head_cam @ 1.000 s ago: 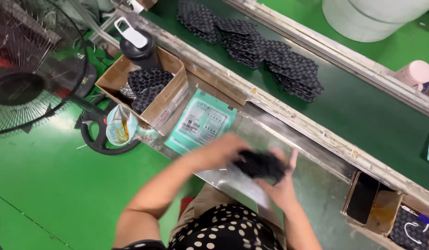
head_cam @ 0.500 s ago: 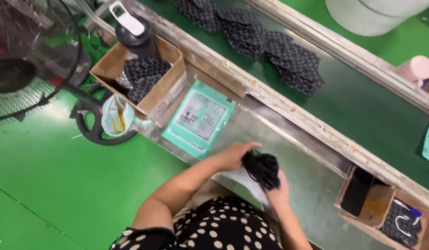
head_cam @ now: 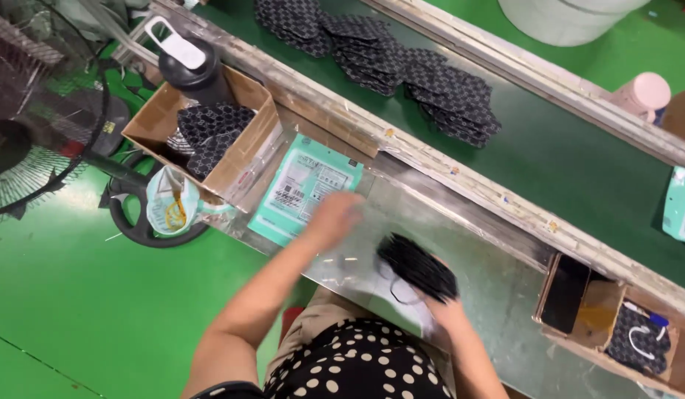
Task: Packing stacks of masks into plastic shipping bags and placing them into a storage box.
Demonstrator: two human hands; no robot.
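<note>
My right hand held a bundle of black patterned fabric masks in a closed grip above the shiny metal desk, near its front edge. My left hand was blurred, reaching toward the teal flat printed packet at the desk's left end; I cannot tell whether its grip was wide or narrow. Judging by this, the bundle was gathered but not yet packed. More masks waited in the brown cardboard box at the left corner.
</note>
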